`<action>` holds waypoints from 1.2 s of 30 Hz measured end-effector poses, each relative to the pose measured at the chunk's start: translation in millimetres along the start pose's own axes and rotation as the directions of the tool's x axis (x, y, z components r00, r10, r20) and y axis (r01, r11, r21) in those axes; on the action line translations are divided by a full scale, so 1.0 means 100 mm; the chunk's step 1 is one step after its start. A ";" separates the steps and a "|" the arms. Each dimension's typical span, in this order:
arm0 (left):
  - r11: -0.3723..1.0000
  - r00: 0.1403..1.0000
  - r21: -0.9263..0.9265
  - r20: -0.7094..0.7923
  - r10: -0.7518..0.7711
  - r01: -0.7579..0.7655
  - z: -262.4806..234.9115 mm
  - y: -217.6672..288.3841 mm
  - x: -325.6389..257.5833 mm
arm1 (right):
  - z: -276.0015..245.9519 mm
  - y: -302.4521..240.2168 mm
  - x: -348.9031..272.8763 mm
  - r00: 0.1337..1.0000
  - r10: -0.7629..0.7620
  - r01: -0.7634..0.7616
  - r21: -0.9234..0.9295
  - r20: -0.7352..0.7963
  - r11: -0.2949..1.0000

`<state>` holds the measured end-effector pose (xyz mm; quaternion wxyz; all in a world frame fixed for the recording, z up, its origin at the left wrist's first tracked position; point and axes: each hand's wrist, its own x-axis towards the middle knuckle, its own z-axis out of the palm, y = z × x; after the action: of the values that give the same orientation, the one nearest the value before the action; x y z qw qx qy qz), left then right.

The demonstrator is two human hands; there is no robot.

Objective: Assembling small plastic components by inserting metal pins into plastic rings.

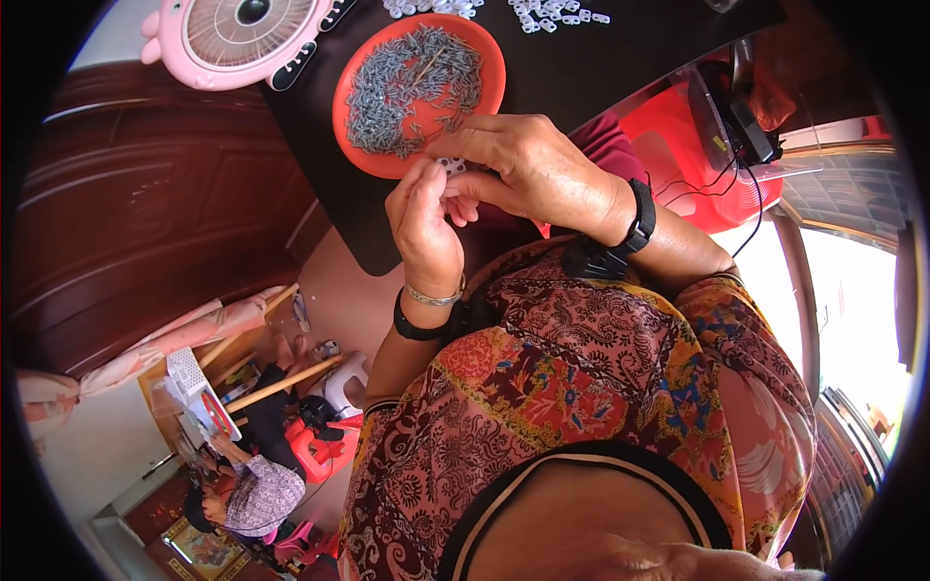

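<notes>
Both of my hands meet just beyond the near rim of a round red plate [496,73]. Between them is a small white plastic piece [451,166] with dark round spots or holes. My left hand [426,232] has its fingers closed on this piece from the left. My right hand [528,165] reaches in from the right, its thumb and forefinger closed about the same piece. Whether a screw is also pinched there is hidden. Many small grey screws or nails [383,102] lie heaped in the plate, along with a thin brownish stick [431,63].
The plate stands on a black table [601,58]. Loose white plastic pieces [552,15] lie at its far side. A pink fan [242,44] is at the far left. Red stools [668,145] and cables are at the right. Another person [257,494] sits at a table, lower left.
</notes>
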<state>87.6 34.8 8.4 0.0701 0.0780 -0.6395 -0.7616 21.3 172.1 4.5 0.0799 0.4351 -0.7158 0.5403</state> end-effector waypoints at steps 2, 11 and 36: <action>1.000 1.000 0.016 -0.008 0.000 0.000 0.01 -0.01 0.00 | 0.01 0.00 -0.01 1.000 0.011 -0.011 -0.010 0.002 1.000; 0.999 0.998 -0.037 -0.046 -0.033 0.031 0.00 -0.03 -0.03 | -0.01 -0.04 -0.02 0.999 -0.040 0.042 -0.076 0.029 0.996; 0.999 0.994 0.016 0.104 0.033 -0.035 0.01 -0.10 -0.06 | -2.41 0.10 1.08 0.880 -0.362 -0.186 -0.924 -0.309 0.335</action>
<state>93.0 39.0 -1.3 0.0490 0.0282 -0.6503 -0.7575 -137.2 318.0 157.3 0.5135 0.2054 -0.8258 0.1109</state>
